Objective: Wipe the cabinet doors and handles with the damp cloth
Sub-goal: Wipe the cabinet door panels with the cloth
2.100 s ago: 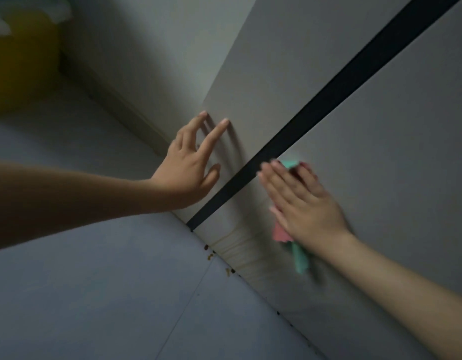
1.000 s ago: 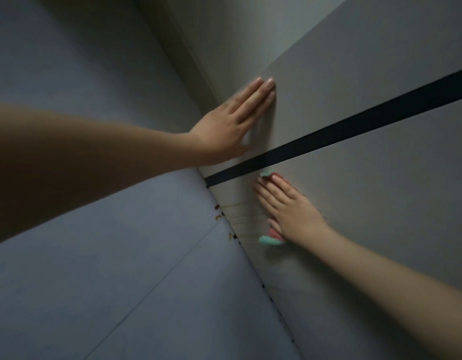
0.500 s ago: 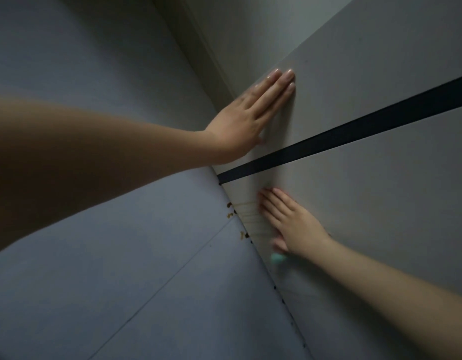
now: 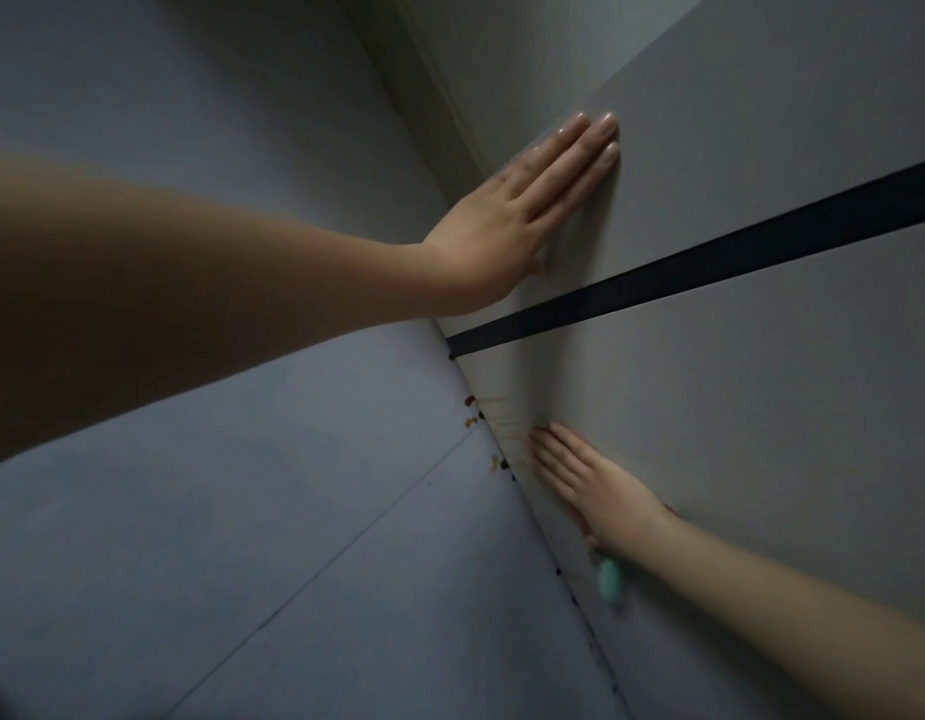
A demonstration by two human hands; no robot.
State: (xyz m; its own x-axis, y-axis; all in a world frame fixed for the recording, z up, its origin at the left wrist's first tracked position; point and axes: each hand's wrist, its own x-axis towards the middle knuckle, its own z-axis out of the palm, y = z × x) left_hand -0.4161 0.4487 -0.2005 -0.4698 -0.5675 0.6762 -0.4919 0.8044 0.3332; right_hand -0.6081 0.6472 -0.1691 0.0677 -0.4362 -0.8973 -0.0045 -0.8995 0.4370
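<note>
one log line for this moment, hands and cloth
left hand: flat on grey cabinet door | right hand: presses teal cloth low on door | dark gap between

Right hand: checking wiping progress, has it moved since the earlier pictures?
Yes. The right hand slid away from the black strip, toward the door's bottom edge.

Dim, flat light; soft shadows under both hands, wide-angle bending at the edges, slight blur toward five o'clock.

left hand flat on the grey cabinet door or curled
Flat: the left hand lies with straight fingers together against the grey cabinet door.
</note>
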